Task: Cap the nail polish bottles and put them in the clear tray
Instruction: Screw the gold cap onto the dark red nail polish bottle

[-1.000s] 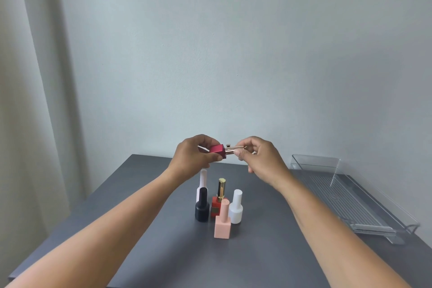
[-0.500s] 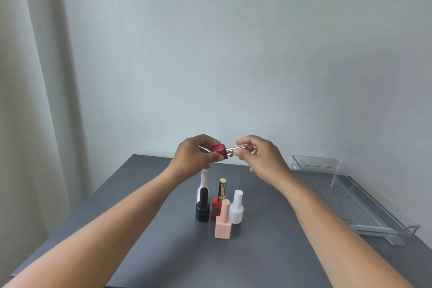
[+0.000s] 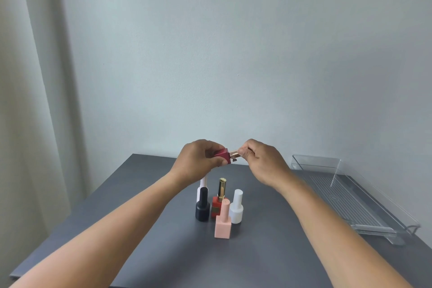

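My left hand point(image 3: 196, 162) grips a dark red square nail polish bottle point(image 3: 222, 156), held sideways above the table. My right hand point(image 3: 261, 161) pinches its gold cap point(image 3: 234, 154), which sits against the bottle's neck. Below them a cluster of capped bottles stands on the grey table point(image 3: 163, 252): a black one point(image 3: 202, 208), a red one with a gold cap point(image 3: 219, 199), a white one point(image 3: 236, 208), a peach one point(image 3: 223, 222) in front, and a pale one point(image 3: 201, 188) mostly hidden behind the black. The clear tray point(image 3: 346, 194) lies at the right, nothing in it.
A grey wall rises behind the table and a pale curtain point(image 3: 28, 100) hangs at the left. The tray has an upright clear divider point(image 3: 335, 172) near its far end.
The gold cap has slid closer onto the red bottle; less of it shows between my hands. Both hands stay at about the same place above the bottles.
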